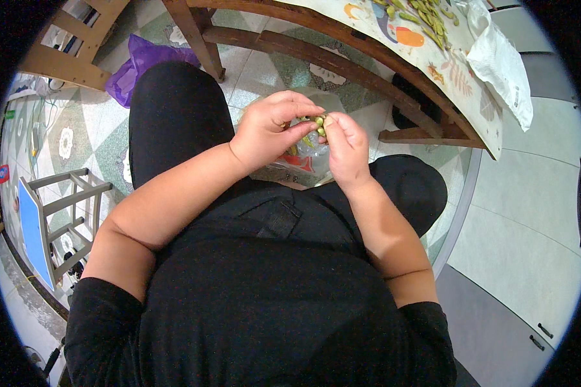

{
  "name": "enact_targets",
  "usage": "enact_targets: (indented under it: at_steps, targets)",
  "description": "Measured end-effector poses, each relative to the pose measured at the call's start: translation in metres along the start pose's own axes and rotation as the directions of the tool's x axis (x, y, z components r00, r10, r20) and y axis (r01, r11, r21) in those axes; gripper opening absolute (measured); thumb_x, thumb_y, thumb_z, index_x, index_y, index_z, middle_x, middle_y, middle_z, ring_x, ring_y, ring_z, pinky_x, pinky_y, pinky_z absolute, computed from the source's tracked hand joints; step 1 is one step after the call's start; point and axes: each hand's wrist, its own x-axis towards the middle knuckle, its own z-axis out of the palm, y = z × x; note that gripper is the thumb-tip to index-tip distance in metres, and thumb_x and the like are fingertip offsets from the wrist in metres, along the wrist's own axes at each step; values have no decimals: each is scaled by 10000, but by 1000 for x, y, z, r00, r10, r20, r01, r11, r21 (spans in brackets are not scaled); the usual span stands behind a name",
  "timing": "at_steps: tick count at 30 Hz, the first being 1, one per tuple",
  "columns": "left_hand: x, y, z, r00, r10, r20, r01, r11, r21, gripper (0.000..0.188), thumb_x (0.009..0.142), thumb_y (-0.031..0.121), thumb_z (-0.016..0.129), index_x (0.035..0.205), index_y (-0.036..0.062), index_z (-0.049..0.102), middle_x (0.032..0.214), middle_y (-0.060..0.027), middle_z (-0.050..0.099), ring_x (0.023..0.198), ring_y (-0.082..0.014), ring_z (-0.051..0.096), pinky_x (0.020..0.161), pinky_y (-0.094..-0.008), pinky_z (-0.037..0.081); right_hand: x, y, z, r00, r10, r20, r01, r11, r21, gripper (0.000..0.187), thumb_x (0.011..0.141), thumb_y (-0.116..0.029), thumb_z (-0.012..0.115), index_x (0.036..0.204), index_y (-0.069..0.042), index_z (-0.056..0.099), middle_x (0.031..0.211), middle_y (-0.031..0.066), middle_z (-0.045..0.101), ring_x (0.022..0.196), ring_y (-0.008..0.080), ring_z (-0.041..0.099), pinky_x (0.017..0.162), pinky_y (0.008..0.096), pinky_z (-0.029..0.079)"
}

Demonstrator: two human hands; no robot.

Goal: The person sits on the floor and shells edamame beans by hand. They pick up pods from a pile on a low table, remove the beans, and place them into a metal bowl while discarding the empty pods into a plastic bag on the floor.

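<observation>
Between my knees, my left hand and my right hand meet at the fingertips. Both pinch a small green bean pod, and rounded green beans show in it. The left fingers close on its one side, while the right thumb presses the other. Just beneath the hands a clear plastic bag with red patches sits low between my legs; green bits show inside it. Several more green pods lie in a heap on the table at the far right.
A wooden table with a patterned cloth stands ahead, a white bag at its right end. A purple plastic bag lies beyond my left knee. At left is a tipped stool with a blue seat; pale cabinets line the right.
</observation>
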Motion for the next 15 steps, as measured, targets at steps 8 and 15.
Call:
enact_targets:
  at_steps: [8,15]
  targets:
    - [-2,0,-3,995,75,65,-85,983,160,255,648,-16,621,888,72,605,906,-72,566,772,-203,562,656,-279,459,2,-1,3,992,108,-61,-105,993,48,194,845,-181,448,755,-39,545,618,-12,515,551,51,439,490,206,357]
    - [2,-9,5,988,-138,-74,108,945,-308,166,696,-31,562,832,52,516,889,-77,571,613,-135,527,531,-235,437,3,-9,-1,973,231,24,-231,961,149,197,850,-198,459,812,-31,557,669,2,541,571,55,451,522,191,362]
